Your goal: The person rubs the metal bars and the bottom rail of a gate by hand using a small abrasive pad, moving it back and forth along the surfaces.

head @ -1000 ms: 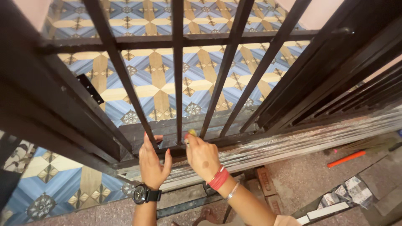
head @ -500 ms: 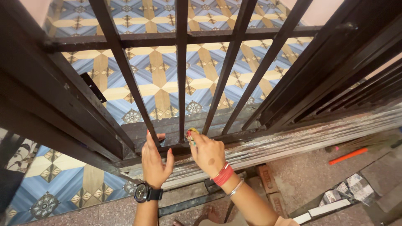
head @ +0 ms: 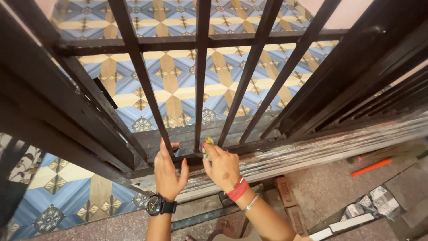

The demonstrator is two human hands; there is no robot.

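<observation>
A dark metal gate (head: pixel 199 76) with upright bars stands before me over a patterned tile floor. My left hand (head: pixel 168 172), wearing a black wristwatch, rests with fingers spread against the base of one bar at the gate's bottom rail (head: pixel 187 159). My right hand (head: pixel 223 166), with red thread and a thin bangle on the wrist, presses a small yellow-green piece (head: pixel 207 143), perhaps a pad or cloth, against the foot of the middle bar.
A worn, pale-streaked sill (head: pixel 312 149) runs to the right below the gate. An orange stick-like tool (head: pixel 371 167) lies on the stone floor at right, near loose bricks (head: pixel 290 201) and tile scraps (head: pixel 379 201). Blue and tan tiles (head: pixel 174 85) lie beyond.
Both hands stay at the bottom rail. The right hand has shifted slightly along the foot of the middle bar, and the view has moved in a little closer.
</observation>
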